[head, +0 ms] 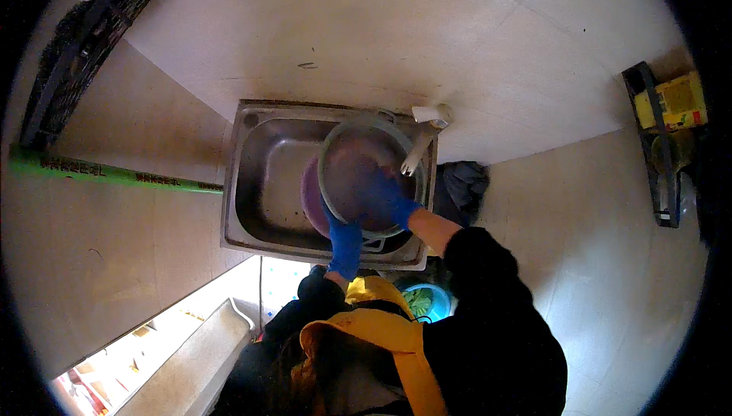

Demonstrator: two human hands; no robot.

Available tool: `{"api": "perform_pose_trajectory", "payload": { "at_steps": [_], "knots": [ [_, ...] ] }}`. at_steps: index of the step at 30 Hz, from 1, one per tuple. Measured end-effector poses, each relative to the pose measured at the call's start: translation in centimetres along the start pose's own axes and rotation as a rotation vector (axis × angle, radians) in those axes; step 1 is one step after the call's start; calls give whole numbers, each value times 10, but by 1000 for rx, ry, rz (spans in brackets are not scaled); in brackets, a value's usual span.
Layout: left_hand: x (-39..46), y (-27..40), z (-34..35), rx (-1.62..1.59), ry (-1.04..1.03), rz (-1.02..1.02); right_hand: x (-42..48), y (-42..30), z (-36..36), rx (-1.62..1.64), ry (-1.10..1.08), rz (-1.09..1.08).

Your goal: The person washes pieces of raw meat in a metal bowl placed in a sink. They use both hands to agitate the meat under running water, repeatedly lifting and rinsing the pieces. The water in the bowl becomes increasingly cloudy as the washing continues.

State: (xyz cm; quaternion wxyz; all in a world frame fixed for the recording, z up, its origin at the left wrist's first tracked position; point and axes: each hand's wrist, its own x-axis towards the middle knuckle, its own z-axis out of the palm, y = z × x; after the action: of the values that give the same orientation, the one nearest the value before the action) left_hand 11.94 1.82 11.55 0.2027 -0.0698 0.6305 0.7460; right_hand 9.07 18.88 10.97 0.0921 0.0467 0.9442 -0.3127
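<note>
A large round basin or pot [324,173] with a pale rim stands in the right part of a stainless steel sink [269,187]. A purple basin [313,198] shows beneath its left side. My left hand [344,241], in a blue glove, is at the near left rim of the large vessel; its fingertips are hard to make out. My right hand [392,196], also in a blue glove, reaches inside the vessel, and its fingers are blurred against the dark contents. The faucet [420,150] reaches over the vessel's right side.
Walls close in behind and beside the sink. Dark cloth or a bag [462,190] lies right of it. A blue container [437,301] with green leaves stands below. Wall racks hang at upper left [86,50] and right [657,147]. Green tape [123,176] runs along the left wall.
</note>
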Motion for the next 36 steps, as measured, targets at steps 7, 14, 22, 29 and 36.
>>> {"api": "perform_pose_trajectory", "payload": {
  "at_steps": [7, 14, 22, 29, 36],
  "knots": [
    [-4, 22, 14, -21, 16, -25, 14, 44, -33, 354, -130, 81],
    [-3, 8, 13, 30, 45, 9, 0, 58, -42, 685, -66, -2],
    [-7, 35, 21, 56, 45, 111, -16, 40, -22, 108, -100, -146],
    [-12, 19, 12, 148, 104, -103, -26, -8, -22, -190, -174, -66],
    [-4, 0, 8, 157, 64, 35, 6, 7, 8, -475, -158, -316]
  ]
}}
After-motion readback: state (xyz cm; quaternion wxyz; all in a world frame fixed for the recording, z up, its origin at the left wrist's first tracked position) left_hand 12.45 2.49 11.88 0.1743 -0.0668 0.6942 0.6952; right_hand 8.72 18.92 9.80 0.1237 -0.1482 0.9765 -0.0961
